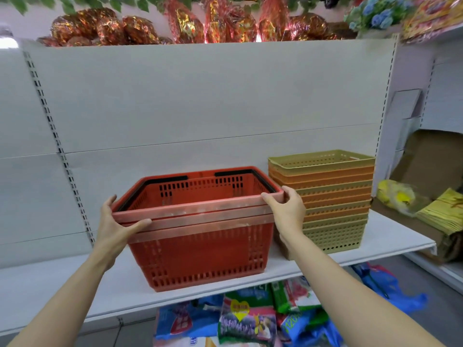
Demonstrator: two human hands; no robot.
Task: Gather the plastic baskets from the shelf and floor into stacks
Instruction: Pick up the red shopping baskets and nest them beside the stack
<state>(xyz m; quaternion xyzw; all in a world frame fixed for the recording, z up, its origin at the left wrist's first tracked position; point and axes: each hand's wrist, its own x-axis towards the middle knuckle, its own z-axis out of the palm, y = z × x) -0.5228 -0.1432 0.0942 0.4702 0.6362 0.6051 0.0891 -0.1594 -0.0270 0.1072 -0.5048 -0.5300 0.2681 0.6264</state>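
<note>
Red baskets [200, 236], centre of frame: looks like three nested, three rims showing, sitting on the white shelf [62, 284] with the base close to the front edge. Black handles folded down on the top rim.

Left hand [114, 221] is clamped on the left corner of the rims, thumb across the front. Right hand [288, 209] is clamped on the top rim at the right corner. Hands well apart, one per end.

Tan and orange tray stack [323, 196] stands just right of the red ones, same shelf. Right hand sits in the narrow gap between the two piles.

Risks from here, my read:
- Right hand seems to hold only the top rim. If lifted, the top basket may pull out and the lower ones stay behind or drop.
- Any shift to the right pinches the knuckles against the tray stack or shoves it; it's tall, could topple.
- Base near the shelf lip: pull forward without lifting and it tips off onto the bags [250, 319] at bottom of frame.
- Rims look dusty, so grip may slip.
</note>
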